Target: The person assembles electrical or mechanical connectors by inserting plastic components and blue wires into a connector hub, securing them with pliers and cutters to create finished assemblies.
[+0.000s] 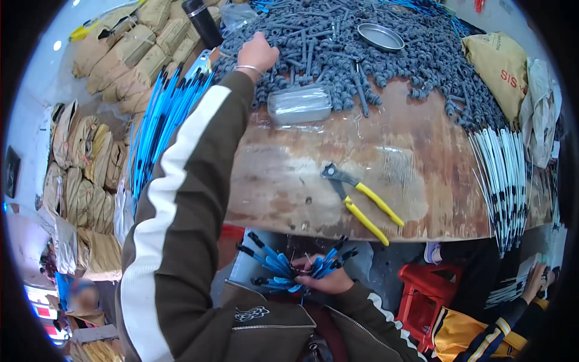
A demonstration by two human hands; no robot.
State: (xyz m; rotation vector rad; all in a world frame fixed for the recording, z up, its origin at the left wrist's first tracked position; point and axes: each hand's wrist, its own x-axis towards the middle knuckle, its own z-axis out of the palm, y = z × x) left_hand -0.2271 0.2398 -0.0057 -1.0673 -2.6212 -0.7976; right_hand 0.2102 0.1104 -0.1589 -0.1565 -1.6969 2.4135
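My left hand [258, 53] reaches over the table to the near left edge of a large pile of dark grey ribbed plastic parts [301, 51]. Its fingers are curled, and what lies in them is hidden. Low in front of my body, below the table edge, my right hand [325, 276] is closed round a bundle of blue rods [274, 263] with black tips, which fan out on both sides. A clear plastic box [300, 104] stands at the front of the pile. Cutting pliers with yellow handles [365, 208] lie on the wooden table [277, 181], jaws pointing away from me.
A round metal dish [380, 37] rests on the pile, and a black bottle [202, 23] stands behind its left end. Blue rods [158, 130] lie at left, white rods [500, 181] at right. Brown sacks [123, 54] fill the left side. Near a red stool [425, 295], another person's hand [534, 282] shows.
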